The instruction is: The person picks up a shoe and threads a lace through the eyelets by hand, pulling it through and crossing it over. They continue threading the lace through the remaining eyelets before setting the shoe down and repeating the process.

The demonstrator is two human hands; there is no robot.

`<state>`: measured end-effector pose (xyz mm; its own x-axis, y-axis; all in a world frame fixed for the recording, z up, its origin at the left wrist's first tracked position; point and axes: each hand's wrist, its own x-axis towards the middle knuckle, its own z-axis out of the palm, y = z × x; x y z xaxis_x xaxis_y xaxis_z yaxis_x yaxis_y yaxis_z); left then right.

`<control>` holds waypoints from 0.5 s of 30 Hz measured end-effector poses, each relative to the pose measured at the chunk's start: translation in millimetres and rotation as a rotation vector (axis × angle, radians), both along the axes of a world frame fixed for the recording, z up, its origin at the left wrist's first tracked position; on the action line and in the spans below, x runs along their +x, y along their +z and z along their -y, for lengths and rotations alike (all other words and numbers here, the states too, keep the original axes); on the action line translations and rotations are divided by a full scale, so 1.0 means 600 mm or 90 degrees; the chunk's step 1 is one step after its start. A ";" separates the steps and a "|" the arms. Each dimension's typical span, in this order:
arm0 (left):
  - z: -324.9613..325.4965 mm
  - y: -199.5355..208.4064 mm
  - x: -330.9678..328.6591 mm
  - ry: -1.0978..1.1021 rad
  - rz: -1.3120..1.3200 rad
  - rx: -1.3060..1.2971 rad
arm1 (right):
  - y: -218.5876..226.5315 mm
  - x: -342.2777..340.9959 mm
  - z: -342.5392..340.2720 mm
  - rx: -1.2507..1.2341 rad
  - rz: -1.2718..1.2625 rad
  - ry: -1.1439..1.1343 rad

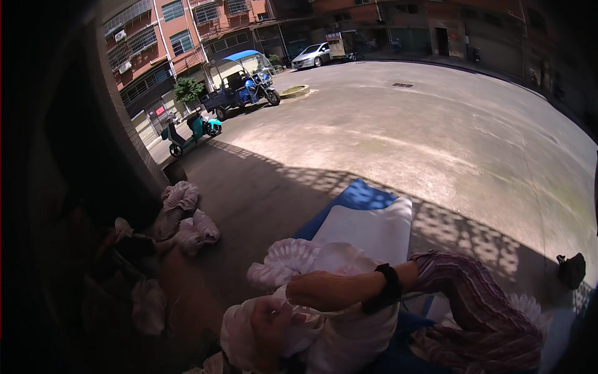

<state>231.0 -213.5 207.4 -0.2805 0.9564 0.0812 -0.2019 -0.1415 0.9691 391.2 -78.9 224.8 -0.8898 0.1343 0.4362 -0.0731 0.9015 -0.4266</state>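
Observation:
A pale, whitish-pink cloth lies bunched in front of me at the lower middle. My left hand is in shadow at its left side, with fingers curled and pressed into the fabric. Across the top of the cloth reaches my right hand, closed, its back turned up and its fingertips hidden. A black band circles that wrist, below a striped, gathered sleeve. Just beyond my hands sits a pale ruffled bundle with a scalloped edge.
A white sheet or board with a blue piece extends ahead. Several pale cloth bundles lie on the left. A dark bag-like object stands right. Farther off are a scooter, a blue three-wheeler and a car.

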 end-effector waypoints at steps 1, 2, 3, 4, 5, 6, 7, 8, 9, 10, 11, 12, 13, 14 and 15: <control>-0.002 -0.015 -0.011 0.024 -0.102 0.028 | -0.003 -0.002 -0.003 -0.176 -0.019 0.063; -0.002 -0.024 -0.019 0.048 -0.205 0.054 | -0.005 -0.002 -0.005 -0.352 -0.037 0.125; 0.000 -0.019 -0.018 0.050 -0.204 0.054 | 0.007 0.001 -0.003 -0.352 -0.035 0.126; 0.001 -0.011 -0.014 0.043 -0.189 0.058 | 0.024 0.007 -0.004 -0.503 0.063 0.127; 0.001 -0.007 -0.010 0.039 -0.176 0.063 | 0.036 0.011 -0.004 -0.650 0.164 0.128; 0.002 -0.008 -0.010 0.042 -0.176 0.064 | 0.040 0.012 0.000 -0.648 0.166 0.130; 0.003 -0.010 -0.010 0.041 -0.170 0.051 | 0.043 0.013 0.003 -0.693 0.165 0.104; 0.001 -0.008 -0.009 0.037 -0.167 0.041 | 0.047 0.016 0.003 -0.735 0.161 0.075; 0.003 -0.008 -0.012 0.041 -0.167 0.043 | 0.047 0.016 0.002 -0.732 0.164 0.077; 0.005 -0.008 -0.018 0.030 -0.222 0.045 | 0.043 0.015 0.004 -0.776 0.155 0.076; 0.006 -0.007 -0.021 0.020 -0.278 0.047 | 0.040 0.014 0.004 -0.820 0.146 0.075; 0.007 -0.002 -0.015 0.023 -0.276 0.049 | 0.037 0.014 0.004 -0.817 0.148 0.075; 0.007 0.006 -0.004 0.007 -0.235 0.055 | 0.034 0.013 0.003 -0.827 0.137 0.079; 0.007 0.010 0.002 -0.009 -0.193 0.061 | 0.032 0.013 0.002 -0.837 0.125 0.084; 0.005 0.006 0.000 -0.008 -0.193 0.061 | 0.031 0.014 0.005 -0.837 0.127 0.084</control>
<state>230.7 -216.4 210.9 -0.2182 0.9436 0.2492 0.0911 -0.2345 0.9678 399.8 -81.8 243.6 -0.9614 0.2606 -0.0878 0.0371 -0.1932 -0.9805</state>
